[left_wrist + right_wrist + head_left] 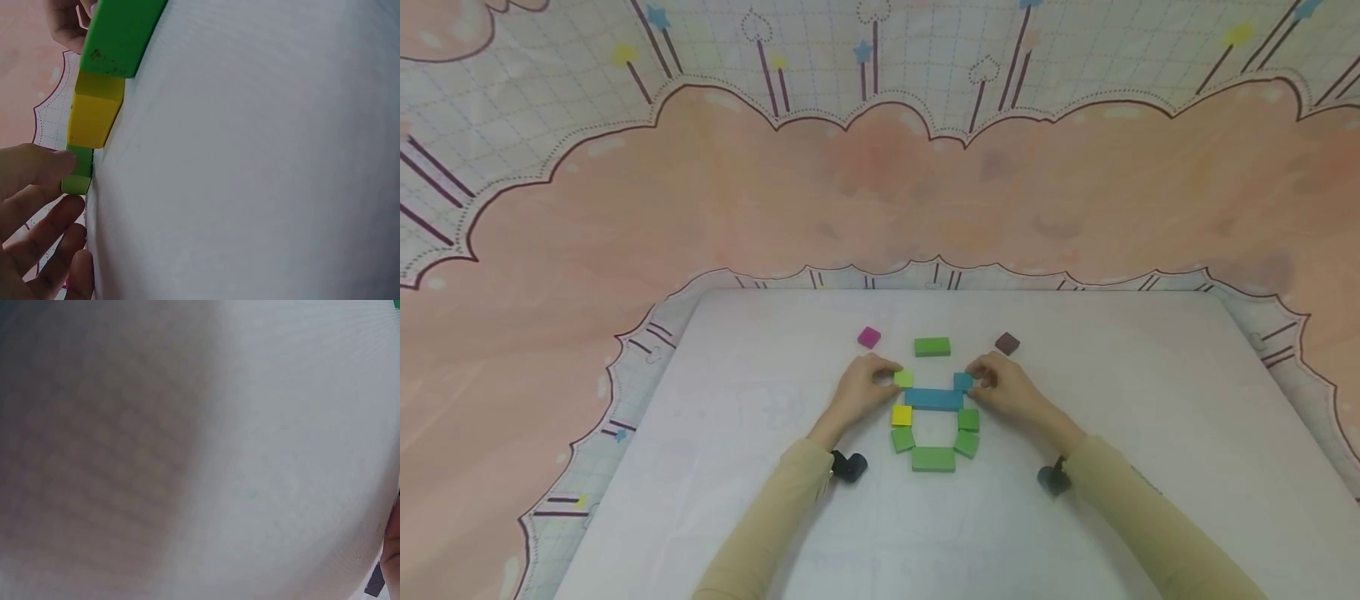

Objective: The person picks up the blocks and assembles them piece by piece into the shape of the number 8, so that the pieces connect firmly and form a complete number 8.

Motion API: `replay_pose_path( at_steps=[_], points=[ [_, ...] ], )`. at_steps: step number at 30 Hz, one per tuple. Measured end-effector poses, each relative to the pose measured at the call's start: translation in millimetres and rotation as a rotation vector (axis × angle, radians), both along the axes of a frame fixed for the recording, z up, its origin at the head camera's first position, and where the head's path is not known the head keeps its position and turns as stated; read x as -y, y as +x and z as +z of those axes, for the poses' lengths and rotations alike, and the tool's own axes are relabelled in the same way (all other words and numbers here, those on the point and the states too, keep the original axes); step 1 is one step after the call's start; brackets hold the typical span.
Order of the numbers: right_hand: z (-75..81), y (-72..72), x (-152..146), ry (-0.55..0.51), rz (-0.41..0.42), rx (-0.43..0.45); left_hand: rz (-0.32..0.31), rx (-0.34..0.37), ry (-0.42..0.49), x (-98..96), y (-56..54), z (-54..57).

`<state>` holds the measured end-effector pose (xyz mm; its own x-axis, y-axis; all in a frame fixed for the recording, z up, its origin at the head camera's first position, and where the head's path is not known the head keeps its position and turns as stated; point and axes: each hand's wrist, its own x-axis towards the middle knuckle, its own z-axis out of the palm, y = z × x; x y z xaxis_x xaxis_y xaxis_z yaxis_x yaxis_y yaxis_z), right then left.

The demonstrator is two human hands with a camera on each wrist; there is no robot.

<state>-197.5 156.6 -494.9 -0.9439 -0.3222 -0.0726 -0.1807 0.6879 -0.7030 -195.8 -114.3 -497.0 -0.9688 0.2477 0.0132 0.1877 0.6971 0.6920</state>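
My left hand (pixel 856 392) pinches a small light green block (pixel 903 379) between thumb and forefinger, at the upper left end of a long blue block (pixel 933 400). Opposite it, my right hand (pixel 1013 390) pinches a small blue block (pixel 962 382) at the upper right end. Below lie a yellow block (pixel 902 416) and several green blocks, with a longer green block (pixel 933 459) closing the ring at the bottom. The left wrist view shows the thumb on the light green block (pixel 77 170). Only a sliver of the right hand (pixel 392 550) appears in the right wrist view.
Beyond the hands lie a magenta block (pixel 869 337), a separate green block (pixel 932 347) and a dark brown block (pixel 1007 342). White cloth covers the table (pixel 737 358). A patterned peach and white sheet (pixel 880 200) hangs behind it.
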Motion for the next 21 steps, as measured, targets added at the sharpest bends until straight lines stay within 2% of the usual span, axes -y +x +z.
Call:
replay_pose_path(
  at_steps=[21],
  points=[
    [-0.1, 1.2, -0.6, -0.012, -0.012, 0.042, -0.029, -0.023, 0.015, 2.7, 1.1, 1.3]
  ],
)
